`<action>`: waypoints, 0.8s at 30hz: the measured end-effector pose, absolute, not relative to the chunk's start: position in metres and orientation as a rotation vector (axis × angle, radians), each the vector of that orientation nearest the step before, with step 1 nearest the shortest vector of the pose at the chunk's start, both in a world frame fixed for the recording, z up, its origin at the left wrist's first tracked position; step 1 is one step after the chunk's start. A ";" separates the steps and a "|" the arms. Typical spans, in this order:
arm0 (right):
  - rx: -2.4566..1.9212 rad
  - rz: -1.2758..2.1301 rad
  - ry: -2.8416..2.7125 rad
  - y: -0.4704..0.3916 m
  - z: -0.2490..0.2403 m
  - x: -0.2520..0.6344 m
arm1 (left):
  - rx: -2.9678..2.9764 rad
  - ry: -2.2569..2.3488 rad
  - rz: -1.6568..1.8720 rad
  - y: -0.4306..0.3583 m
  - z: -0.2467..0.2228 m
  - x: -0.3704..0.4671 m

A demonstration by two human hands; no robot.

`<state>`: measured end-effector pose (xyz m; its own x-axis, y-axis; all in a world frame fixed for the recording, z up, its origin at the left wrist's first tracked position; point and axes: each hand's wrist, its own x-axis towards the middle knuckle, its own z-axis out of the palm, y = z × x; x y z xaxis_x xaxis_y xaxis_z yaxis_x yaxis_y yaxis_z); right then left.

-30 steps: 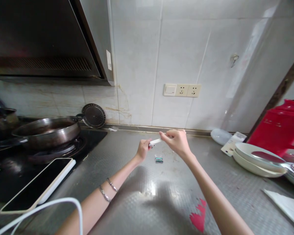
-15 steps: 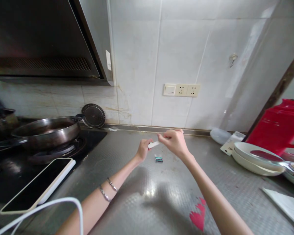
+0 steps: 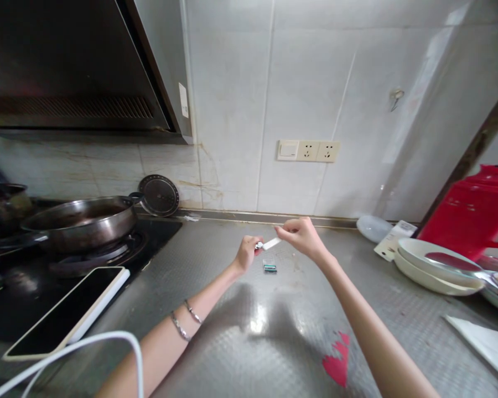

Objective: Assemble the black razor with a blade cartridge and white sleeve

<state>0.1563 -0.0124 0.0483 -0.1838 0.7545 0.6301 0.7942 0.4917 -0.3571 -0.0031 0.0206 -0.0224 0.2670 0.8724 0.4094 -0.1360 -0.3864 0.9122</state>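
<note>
My left hand (image 3: 245, 252) is closed around a small shiny metal piece (image 3: 259, 245) whose dark and silver end shows at the fingertips. A narrow white stick-like piece (image 3: 271, 243) runs from beside that metal end up to my right hand (image 3: 301, 235), which pinches its far end. Whether the white and metal pieces are joined, I cannot tell. Just below the hands on the counter lies a small teal and black item (image 3: 269, 268) with a clear plastic part at its back edge; it resembles a razor cartridge.
On the left, a steel pan (image 3: 83, 221) sits on the black stove, with a phone (image 3: 64, 312) and white cable (image 3: 108, 335) nearer me. To the right stand stacked white dishes (image 3: 435, 276), a red thermos (image 3: 468, 215) and a white card (image 3: 395, 240). The steel counter (image 3: 216, 342) has a red patch.
The metal end now shows at my left fingertips, where the white piece reached before. My right hand and the white piece have shifted slightly right.
</note>
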 end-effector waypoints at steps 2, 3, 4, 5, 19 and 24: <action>-1.334 -0.051 -1.948 -0.006 0.045 0.172 | 1.549 0.634 1.308 0.024 -0.023 -0.004; -1.378 -0.029 -1.928 -0.002 0.044 0.180 | 1.525 0.602 1.302 0.026 -0.024 -0.004; -1.421 0.006 -1.895 0.001 0.043 0.186 | 1.484 0.583 1.292 0.027 -0.024 -0.003; -1.453 0.057 -1.859 0.004 0.043 0.190 | 1.429 0.578 1.273 0.029 -0.024 -0.003; -0.934 1.492 -1.179 -0.046 0.028 0.106 | 0.915 0.716 1.032 0.029 -0.024 0.007; -0.855 1.578 -1.002 -0.062 0.008 0.088 | 0.929 0.749 1.087 0.027 -0.029 0.012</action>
